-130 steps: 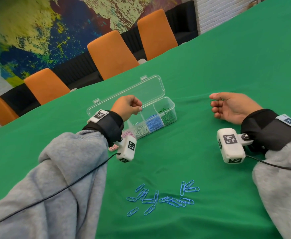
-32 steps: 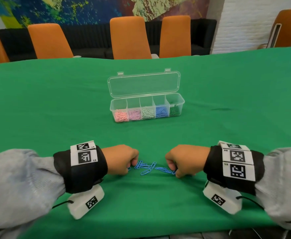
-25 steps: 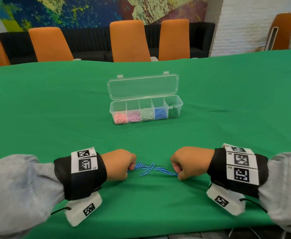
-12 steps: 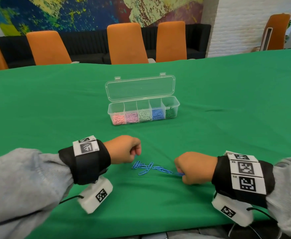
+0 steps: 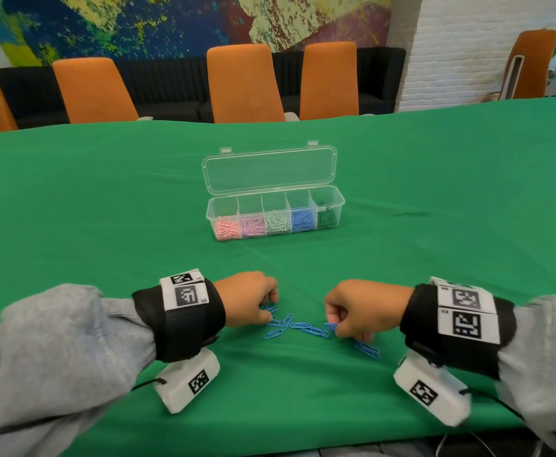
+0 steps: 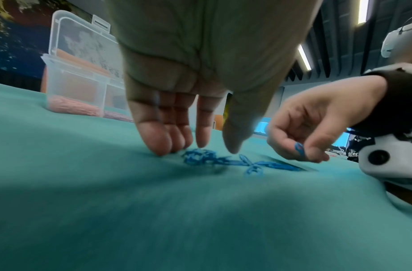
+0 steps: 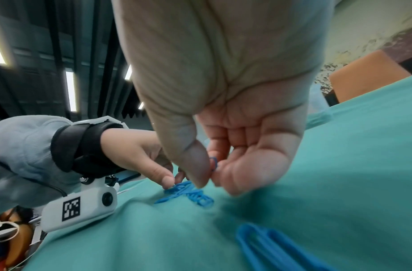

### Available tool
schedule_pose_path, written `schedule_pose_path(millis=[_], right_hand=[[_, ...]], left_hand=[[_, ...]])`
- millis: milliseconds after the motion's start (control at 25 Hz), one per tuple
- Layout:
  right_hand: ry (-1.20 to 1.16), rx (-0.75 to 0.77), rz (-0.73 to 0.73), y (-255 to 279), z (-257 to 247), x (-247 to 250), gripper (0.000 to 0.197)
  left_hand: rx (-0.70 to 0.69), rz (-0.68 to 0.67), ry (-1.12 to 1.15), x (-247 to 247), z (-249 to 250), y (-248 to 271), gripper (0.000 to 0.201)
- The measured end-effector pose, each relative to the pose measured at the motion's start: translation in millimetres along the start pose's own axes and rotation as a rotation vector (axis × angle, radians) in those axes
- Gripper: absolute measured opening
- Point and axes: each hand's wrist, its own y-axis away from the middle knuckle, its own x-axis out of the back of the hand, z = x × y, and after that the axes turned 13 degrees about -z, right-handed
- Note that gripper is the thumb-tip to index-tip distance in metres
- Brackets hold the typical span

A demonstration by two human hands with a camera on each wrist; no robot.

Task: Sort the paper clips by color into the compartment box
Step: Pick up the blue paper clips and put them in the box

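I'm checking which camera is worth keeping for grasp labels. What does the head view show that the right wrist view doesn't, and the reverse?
Only the head view shows the compartment box with lid open and its five sorted colours, plus the orange chairs.

Only the right wrist view shows the grip itself: the right hand pinches a blue clip between thumb and fingers.

Both show the loose blue clips on the green cloth, and the left hand reaching into them.

Bare green table [image 5: 303, 265] is lying between the hands and the open compartment box [image 5: 275, 214], leaving passage unobstructed. The raised lid [image 5: 270, 168] is blocking approach from behind. Orange chairs [image 5: 243, 84] are standing beyond the far edge.
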Motion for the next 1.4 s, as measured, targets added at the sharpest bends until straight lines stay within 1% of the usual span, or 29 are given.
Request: schedule_pose_path(millis=[80, 160, 200, 240, 280, 320, 400, 440, 520, 600, 680, 760, 800, 880, 960, 1000, 1080, 1200, 1320, 1400], right_hand=[[0.102, 0.032, 0.088, -10, -16, 5, 0.022], [0.26, 0.058, 0.141, -19, -35, 6, 0.006], [0.319, 0.056, 0.13, -24, -43, 5, 0.009], [0.387, 0.046, 0.108, -29, -49, 3, 0.017], [0.439, 0.036, 0.089, -33, -54, 0, 0.018], [0.473, 0.032, 0.088, -36, -58, -3, 0.014], [0.512, 0.019, 0.089, -38, -61, -7, 0.008], [0.538, 0.012, 0.089, -37, -62, -9, 0.008], [0.564, -0.001, 0.087, -34, -60, -14, 0.018], [0.537, -0.003, 0.086, -32, -55, -16, 0.022], [0.429, -0.006, 0.065, -30, -48, -12, 0.02], [0.198, -0.009, 0.002, -32, -34, -3, 0.011], [0.072, -0.005, -0.022, -31, -27, 2, 0.011], [-0.105, 0.015, -0.021, -31, -15, 13, 0.018], [-0.207, 0.048, 0.034, -34, -6, 32, 0.019], [-0.273, 0.069, 0.077, -36, -2, 44, 0.018], [-0.417, 0.105, 0.193, -42, 5, 75, 0.017], [-0.592, 0.126, 0.389, -58, 11, 122, 0.013], [-0.752, 0.108, 0.537, -76, 9, 158, 0.014], [-0.773, 0.073, 0.544, -82, 9, 168, 0.006]], left_hand=[[0.081, -0.018, -0.02, -5, 0, 3, 0.038], [0.091, -0.022, -0.013, -6, 2, 4, 0.035], [0.079, -0.024, -0.003, -6, 4, 4, 0.031], [0.066, -0.026, -0.001, -5, 6, 3, 0.026], [0.052, -0.028, -0.002, -5, 8, 2, 0.021], [0.042, -0.029, -0.007, -4, 10, 3, 0.017], [0.042, -0.041, -0.014, -5, 10, 4, 0.017], [0.047, -0.051, -0.03, -6, 10, 4, 0.018], [0.045, -0.064, -0.076, -8, 10, 5, 0.019], [0.034, -0.064, -0.081, -9, 10, 6, 0.019], [0.03, -0.059, -0.04, -7, 8, 8, 0.021], [0.031, -0.049, 0.022, -5, 3, 9, 0.021], [0.032, -0.041, 0.052, -3, 1, 10, 0.022], [0.041, -0.015, 0.117, 5, -5, 8, 0.019], [0.046, 0.045, 0.235, 22, -12, 3, 0.013], [0.036, 0.085, 0.313, 32, -14, -1, 0.016], [-0.003, 0.184, 0.477, 57, -16, -14, 0.023], [-0.056, 0.333, 0.746, 93, -16, -45, 0.025], [-0.059, 0.402, 1.034, 121, -20, -81, 0.025], [-0.024, 0.416, 1.11, 131, -23, -100, 0.025]])
